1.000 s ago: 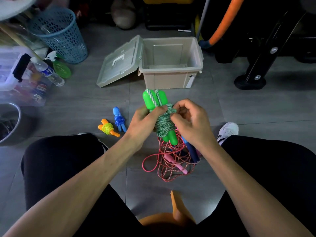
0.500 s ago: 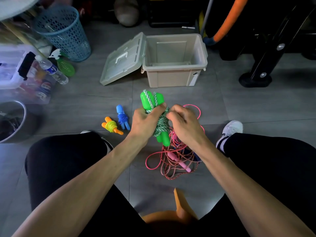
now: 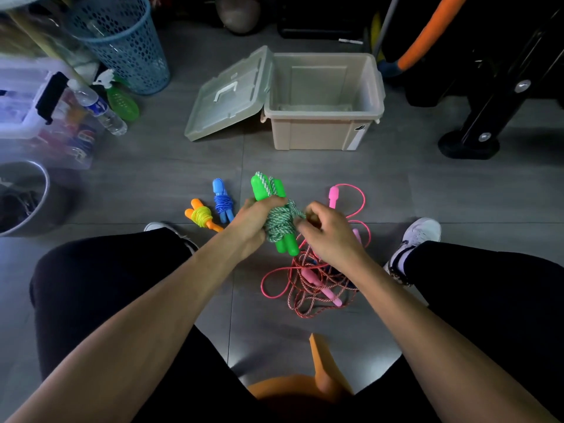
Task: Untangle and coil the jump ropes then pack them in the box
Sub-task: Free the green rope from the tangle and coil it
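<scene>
On my far left I see a blue mesh basket [image 3: 122, 44] by a clear storage bin [image 3: 36, 117], with a water bottle [image 3: 97, 108] lying between them and a metal pot [image 3: 23, 196] lower down on the grey tile floor [image 3: 152, 178]. Moving right, two coiled ropes lie on the floor just beside each other: the orange-handled rope [image 3: 202, 216] with yellow cord, and the blue rope [image 3: 222, 201], both a little left of my left hand [image 3: 253, 222]. That hand is clenched around the green rope bundle [image 3: 279, 222], gripping the wound green-and-white cord at its middle; the two green handles stick out above my fingers and below them, the bundle held upright above the floor. My right hand [image 3: 331, 236] is just beside the bundle on its right, fingertips pinched on the loose end of the green cord where it leaves the wraps. Under and past my right hand the pink rope tangle [image 3: 317, 285] sprawls on the floor, one pink handle [image 3: 333, 195] lying out toward the box. The beige box [image 3: 323, 129] stands open well beyond my hands, nothing visible inside it, its lid [image 3: 227, 96] leaning against its left side. My white shoe [image 3: 419, 233] sits at the right.
</scene>
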A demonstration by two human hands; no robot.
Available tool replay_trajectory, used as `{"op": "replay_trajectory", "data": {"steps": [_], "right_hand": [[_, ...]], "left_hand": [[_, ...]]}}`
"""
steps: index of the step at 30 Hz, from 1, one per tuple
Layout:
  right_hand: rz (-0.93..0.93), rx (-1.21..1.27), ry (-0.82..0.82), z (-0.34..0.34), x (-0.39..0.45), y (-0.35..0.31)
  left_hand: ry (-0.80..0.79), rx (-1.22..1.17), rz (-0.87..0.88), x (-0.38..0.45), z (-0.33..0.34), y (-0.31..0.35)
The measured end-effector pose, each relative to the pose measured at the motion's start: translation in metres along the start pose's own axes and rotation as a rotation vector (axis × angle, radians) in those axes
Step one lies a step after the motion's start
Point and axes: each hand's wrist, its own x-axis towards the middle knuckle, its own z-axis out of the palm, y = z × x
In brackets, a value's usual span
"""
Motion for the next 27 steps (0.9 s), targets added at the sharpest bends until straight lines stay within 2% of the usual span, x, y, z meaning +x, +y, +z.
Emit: {"op": "replay_trajectory", "data": {"steps": [3,7,10,15,19,22,27], "right_hand": [[0.04,-0.072,-0.02,0.008,0.01,0.006],[0.153,-0.193,-0.126,0.015,0.029,0.022],[0.202,-0.215,-0.179,0.026,0.049,0.033],[0.258,-0.194,-0.236,0.052,0.095,0.053],[0.281,-0.232,-0.233,0.068,0.123,0.082],[0.291,-0.232,-0.24,0.083,0.135,0.105],[0.296,-0.183,-0.282,0.101,0.143,0.125]], "left_hand": [[-0.011,-0.018,-0.046,0.013,-0.016,-0.014],[0.271,-0.022,-0.121,0.05,-0.041,-0.038],[0.394,-0.015,-0.19,0.089,-0.064,-0.055],[0.519,0.254,-0.204,0.159,-0.102,-0.071],[0.536,0.322,-0.164,0.219,-0.124,-0.077],[0.609,0.313,-0.074,0.25,-0.137,-0.081],[0.711,0.358,-0.05,0.257,-0.141,-0.088]]}}
